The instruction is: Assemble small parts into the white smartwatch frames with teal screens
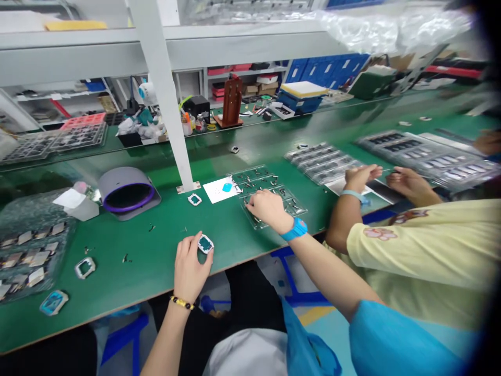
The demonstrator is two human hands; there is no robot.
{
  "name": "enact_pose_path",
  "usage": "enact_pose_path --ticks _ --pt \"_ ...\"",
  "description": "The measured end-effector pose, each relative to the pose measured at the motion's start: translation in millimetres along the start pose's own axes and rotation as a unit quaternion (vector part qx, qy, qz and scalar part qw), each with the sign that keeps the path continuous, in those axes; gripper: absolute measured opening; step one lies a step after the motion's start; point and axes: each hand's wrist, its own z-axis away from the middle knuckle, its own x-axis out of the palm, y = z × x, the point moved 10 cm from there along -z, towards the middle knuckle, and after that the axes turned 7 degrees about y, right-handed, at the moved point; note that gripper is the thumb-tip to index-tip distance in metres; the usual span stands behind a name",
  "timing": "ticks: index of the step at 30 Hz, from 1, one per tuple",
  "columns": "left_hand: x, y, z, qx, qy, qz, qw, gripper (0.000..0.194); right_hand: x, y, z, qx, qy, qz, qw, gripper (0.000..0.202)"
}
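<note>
Green benchtop ran right across, with a pale shelf above it. Left hand had a small white frame near the bench's front edge, thumb on one side, fingers on the other, closed around it. Right hand was over a clear tray of little parts, fingers bent down (tips were hidden, so I couldn't tell if they'd pinched anything). White paper lay just beside the tray.

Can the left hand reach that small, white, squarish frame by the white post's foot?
Probably: nothing tall stands between the left hand and the small frame, though the hand's grip holds another white, squarish frame.
</note>
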Motion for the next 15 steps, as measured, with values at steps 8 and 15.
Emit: enact_pose_path --ticks 8,15 --pt "-5.5 2 2 0.014 0.024 0.015 1.000 0.053 -8 -1 0 -0.019 0.018 0.009 1.000 0.025" --pt "-23.9 -8 4 -0.032 0.058 0.209 0.976 0.033 -57 -70 57 -0.171 0.115 -0.227 0.952 0.014"
